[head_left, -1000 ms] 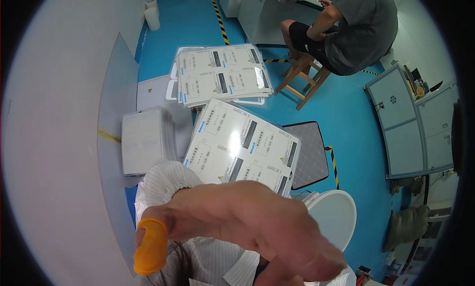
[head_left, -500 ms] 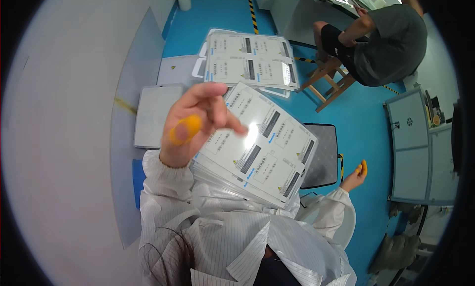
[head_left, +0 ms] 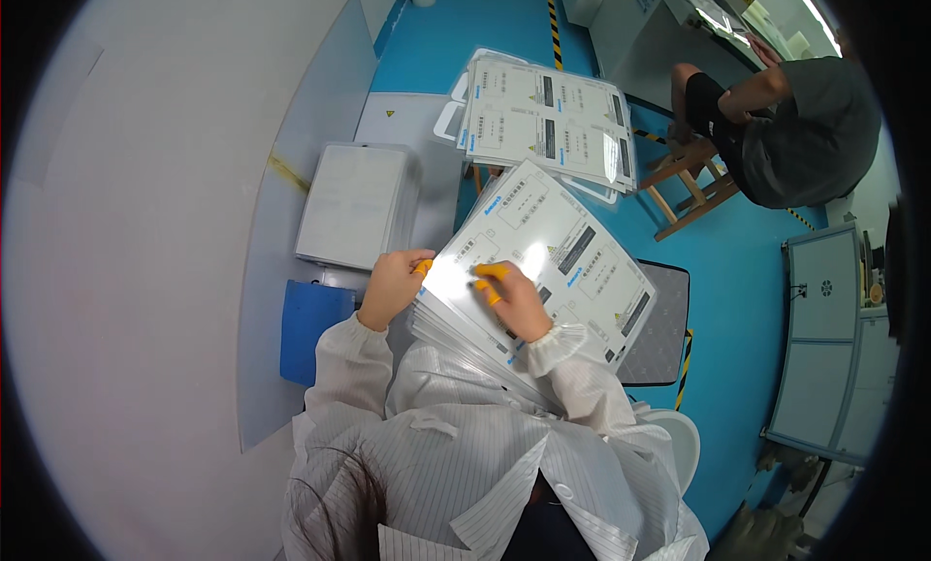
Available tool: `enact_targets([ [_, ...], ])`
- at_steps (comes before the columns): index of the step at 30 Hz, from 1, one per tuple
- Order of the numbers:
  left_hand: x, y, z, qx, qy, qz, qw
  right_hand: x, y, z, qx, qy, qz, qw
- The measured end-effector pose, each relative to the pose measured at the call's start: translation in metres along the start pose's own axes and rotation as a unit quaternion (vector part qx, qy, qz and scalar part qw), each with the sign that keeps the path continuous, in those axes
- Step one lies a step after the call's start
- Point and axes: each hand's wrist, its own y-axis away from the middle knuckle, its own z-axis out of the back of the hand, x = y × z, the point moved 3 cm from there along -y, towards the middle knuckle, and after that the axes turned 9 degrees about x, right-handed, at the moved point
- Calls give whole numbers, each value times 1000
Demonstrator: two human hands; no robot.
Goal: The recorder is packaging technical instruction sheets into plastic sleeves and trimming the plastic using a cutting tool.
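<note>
A stack of glossy white printed sheets (head_left: 596, 314), each with several label panels, lies slanted across my lap. At its left corner my left hand (head_left: 391, 288) is closed on the edge of the top sheet, its orange-covered thumb on the upper face. My right hand (head_left: 519, 304) rests over the middle of the same sheet, with orange finger covers on two digits. Its fingers are pinched together near a glare patch, and a small dark spot shows at the tips. I cannot make out what they hold.
Ahead stands a second stack of printed sheets (head_left: 543, 115) with white-handled boards under it. Plain white sheets (head_left: 354, 202) are piled at left, above a blue box (head_left: 315, 328). A grey padded seat (head_left: 664, 319) is at right. Another person (head_left: 815, 125) sits on a wooden stool (head_left: 689, 188).
My left hand has come down from above the stack to its left edge. My right hand has moved in from the far right onto the top sheet. The view has shifted.
</note>
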Motion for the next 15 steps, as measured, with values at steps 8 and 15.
enact_targets([
  [8, 2, -7, 2, 30, 89, 47, 995, 21, -30, -48, 53, 142, -3, 988],
  [15, 15, -10, -1, 41, 97, 65, 992, -19, -36, -21, -74, 68, -112, 989],
])
